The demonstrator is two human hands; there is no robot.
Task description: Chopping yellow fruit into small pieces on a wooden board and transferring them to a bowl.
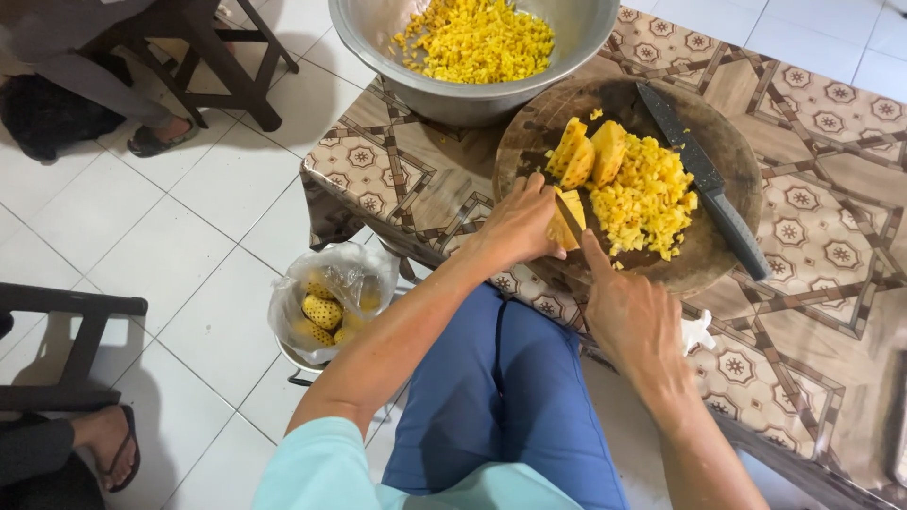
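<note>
- Pineapple wedge lies at the near edge of the round wooden cutting board, pinned under the left hand, whose fingers curl closed over its left end.
- Its long axis runs roughly from the near-right to the far-left, slanting away from the person; the left hand is the one on it, while the right hand sits just beside it on the near-right.
- Right hand is closed, with the forefinger stretched forward toward the wedge; it seems to grip a small dark blade against the fruit, but the handle is hidden in the palm, so I cannot tell for sure what it holds.
- Blue trousers and a pale turquoise sleeve of the person fill the nearest part of the view, below the table edge.
- Left of the knees, on the white tiled floor, stands a bucket lined with a clear plastic bag holding pineapple peel.
- Beyond the wedge, in the middle of the board, a heap of diced pineapple lies with two larger chunks at its far-left side.
- A long dark knife rests untouched along the right side of the board, blade pointing away.
- Farthest off, a large metal bowl of diced fruit stands on the patterned table, touching the board's far rim.
- Other people's sandalled feet show at the left edge, well apart.
</note>
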